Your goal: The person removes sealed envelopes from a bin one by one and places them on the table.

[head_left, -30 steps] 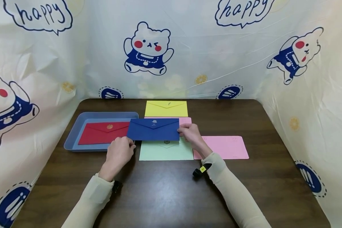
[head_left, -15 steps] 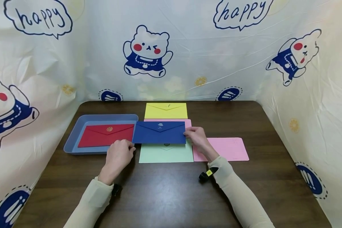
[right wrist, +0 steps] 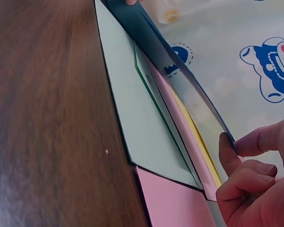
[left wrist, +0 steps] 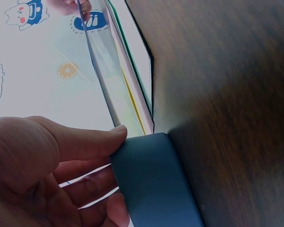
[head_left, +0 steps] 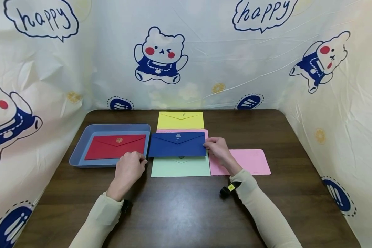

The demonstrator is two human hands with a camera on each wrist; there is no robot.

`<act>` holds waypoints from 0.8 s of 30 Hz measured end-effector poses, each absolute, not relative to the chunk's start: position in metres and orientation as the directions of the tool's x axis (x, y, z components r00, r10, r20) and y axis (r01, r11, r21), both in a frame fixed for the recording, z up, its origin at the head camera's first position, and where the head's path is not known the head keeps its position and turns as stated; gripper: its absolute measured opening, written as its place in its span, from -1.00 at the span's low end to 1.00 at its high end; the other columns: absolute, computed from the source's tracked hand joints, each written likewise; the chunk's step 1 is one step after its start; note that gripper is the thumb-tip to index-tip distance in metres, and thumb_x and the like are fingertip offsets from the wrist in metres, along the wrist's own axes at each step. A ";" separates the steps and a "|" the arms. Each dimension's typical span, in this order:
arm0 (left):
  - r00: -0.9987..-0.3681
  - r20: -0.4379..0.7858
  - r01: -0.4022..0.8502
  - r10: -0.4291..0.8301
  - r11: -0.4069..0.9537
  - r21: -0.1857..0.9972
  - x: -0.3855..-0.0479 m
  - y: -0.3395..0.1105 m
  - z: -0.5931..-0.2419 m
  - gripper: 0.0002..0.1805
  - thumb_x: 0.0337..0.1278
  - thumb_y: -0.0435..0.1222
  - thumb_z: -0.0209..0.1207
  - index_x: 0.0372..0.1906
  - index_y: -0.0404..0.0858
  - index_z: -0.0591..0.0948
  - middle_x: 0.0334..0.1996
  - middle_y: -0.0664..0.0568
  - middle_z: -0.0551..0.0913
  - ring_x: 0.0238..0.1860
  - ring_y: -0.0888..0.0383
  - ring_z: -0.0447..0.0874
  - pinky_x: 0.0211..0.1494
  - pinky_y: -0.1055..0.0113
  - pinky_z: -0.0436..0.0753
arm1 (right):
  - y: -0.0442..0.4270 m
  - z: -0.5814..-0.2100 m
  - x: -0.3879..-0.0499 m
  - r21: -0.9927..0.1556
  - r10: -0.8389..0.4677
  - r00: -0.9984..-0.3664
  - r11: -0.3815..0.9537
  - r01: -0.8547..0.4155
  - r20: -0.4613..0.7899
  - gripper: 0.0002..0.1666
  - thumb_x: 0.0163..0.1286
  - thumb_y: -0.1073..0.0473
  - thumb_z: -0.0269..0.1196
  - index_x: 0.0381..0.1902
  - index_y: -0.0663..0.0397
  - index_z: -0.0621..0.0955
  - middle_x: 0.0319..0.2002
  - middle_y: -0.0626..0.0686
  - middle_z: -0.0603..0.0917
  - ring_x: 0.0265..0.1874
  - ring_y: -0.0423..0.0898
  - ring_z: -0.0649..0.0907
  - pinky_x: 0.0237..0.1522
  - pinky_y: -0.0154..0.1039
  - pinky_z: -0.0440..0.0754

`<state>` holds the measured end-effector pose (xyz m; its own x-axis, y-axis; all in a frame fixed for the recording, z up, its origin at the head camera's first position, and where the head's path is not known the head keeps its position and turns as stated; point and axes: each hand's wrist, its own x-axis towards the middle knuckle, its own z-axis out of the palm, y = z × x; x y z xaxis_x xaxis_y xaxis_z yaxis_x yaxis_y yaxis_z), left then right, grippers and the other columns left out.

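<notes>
My right hand point(head_left: 219, 151) pinches the right edge of a dark blue envelope point(head_left: 177, 146) between thumb and fingers. In the right wrist view that envelope is tilted and held above the others, its edge at the fingertips point(right wrist: 229, 153). My left hand point(head_left: 128, 172) grips the front right corner of the blue tray point(head_left: 83, 144), thumb on the rim in the left wrist view. Inside the tray lies a red envelope point(head_left: 111, 148) with a gold emblem. Below the dark blue envelope, partly covered, are a mint green envelope point(head_left: 179, 169) and a pink one point(head_left: 206, 133).
A yellow envelope point(head_left: 180, 120) lies at the back of the brown table point(head_left: 179, 213). Another pink piece point(head_left: 251, 162), envelope or card, lies to the right of the mint green one. A printed curtain point(head_left: 223, 62) surrounds the table's back and sides.
My right hand has drawn the dark blue envelope to the right, from overlapping the tray and red envelope to just beside the tray's right rim. The left hand has stayed at the tray corner.
</notes>
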<state>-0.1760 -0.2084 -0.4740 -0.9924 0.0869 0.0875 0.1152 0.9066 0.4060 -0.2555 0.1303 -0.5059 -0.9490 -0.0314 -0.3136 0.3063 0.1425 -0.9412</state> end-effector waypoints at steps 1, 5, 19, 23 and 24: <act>-0.993 0.085 0.114 0.087 0.907 0.406 -0.176 -0.209 -0.474 -0.82 0.16 -0.39 0.45 -0.15 -0.38 0.84 -0.43 -0.15 0.77 -0.51 0.00 0.63 -0.47 0.08 0.65 | 0.131 -0.506 -0.255 -0.940 -0.031 -0.948 0.143 0.310 -0.317 -0.69 0.44 0.26 0.30 0.05 0.35 0.70 -0.31 0.07 0.67 -0.36 -0.10 0.60 -0.27 -0.28 0.56; -0.993 0.079 0.110 0.084 0.906 0.409 -0.176 -0.209 -0.476 -0.83 0.15 -0.38 0.46 -0.17 -0.37 0.84 -0.50 -0.09 0.73 -0.54 0.03 0.61 -0.48 0.10 0.64 | 0.136 -0.507 -0.255 -0.938 -0.033 -0.946 0.140 0.316 -0.323 -0.68 0.47 0.26 0.30 0.08 0.36 0.69 -0.39 0.08 0.63 -0.49 -0.13 0.53 -0.35 -0.30 0.52; -0.993 0.090 0.108 0.078 0.907 0.408 -0.175 -0.209 -0.474 -0.82 0.12 -0.38 0.48 -0.18 -0.39 0.84 -0.54 -0.07 0.71 -0.56 0.04 0.60 -0.47 0.09 0.65 | 0.149 -0.509 -0.255 -0.934 -0.014 -0.950 0.192 0.302 -0.311 -0.68 0.48 0.23 0.29 0.07 0.35 0.70 -0.41 0.06 0.67 -0.56 -0.15 0.50 -0.47 -0.30 0.40; -0.993 0.089 0.107 0.077 0.907 0.408 -0.176 -0.208 -0.473 -0.80 0.11 -0.38 0.48 -0.16 -0.40 0.83 -0.51 -0.09 0.73 -0.54 0.03 0.61 -0.46 0.09 0.66 | 0.154 -0.510 -0.255 -0.930 -0.008 -0.949 0.205 0.306 -0.314 -0.67 0.50 0.22 0.28 0.08 0.34 0.71 -0.38 0.05 0.67 -0.55 -0.16 0.50 -0.44 -0.31 0.42; -0.993 0.086 0.106 0.077 0.906 0.410 -0.176 -0.208 -0.473 -0.79 0.11 -0.38 0.49 -0.16 -0.40 0.83 -0.51 -0.10 0.73 -0.54 0.03 0.61 -0.46 0.09 0.66 | 0.155 -0.510 -0.255 -0.929 -0.009 -0.949 0.206 0.307 -0.316 -0.67 0.50 0.22 0.28 0.08 0.35 0.71 -0.38 0.06 0.66 -0.56 -0.16 0.48 -0.45 -0.31 0.41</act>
